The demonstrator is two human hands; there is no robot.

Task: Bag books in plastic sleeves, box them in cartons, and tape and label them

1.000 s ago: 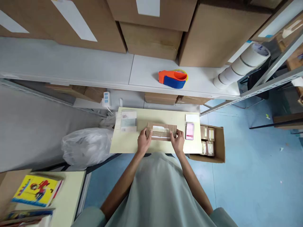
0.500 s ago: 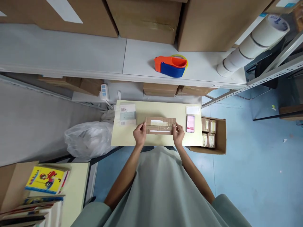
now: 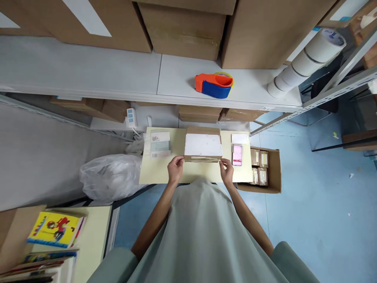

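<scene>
On the small cream table (image 3: 206, 173) in front of me is a cardboard box (image 3: 203, 158) with a large white sheet (image 3: 203, 144) across its face. My left hand (image 3: 176, 169) is closed at the box's near left corner, fingertips on the edge. At the near right corner, my right hand (image 3: 226, 171) pinches the box in the same way. To the right of the box is a phone (image 3: 237, 155) with a lit pinkish screen, below a white card (image 3: 239, 138). A pale printed packet (image 3: 160, 144) lies to the left.
An open carton (image 3: 274, 171) with several small boxes stands right of the table. A clear plastic bag (image 3: 110, 175) is at the left. A shelf (image 3: 118, 74) beyond holds large boxes, an orange-blue tape dispenser (image 3: 213, 85) and stacked tape rolls (image 3: 306, 63). Books (image 3: 55, 229) lie lower left.
The box has turned in my hands: its taped narrow side faced up before, and now the broad white-covered face shows. My hands have moved slightly apart. The view has shifted a little.
</scene>
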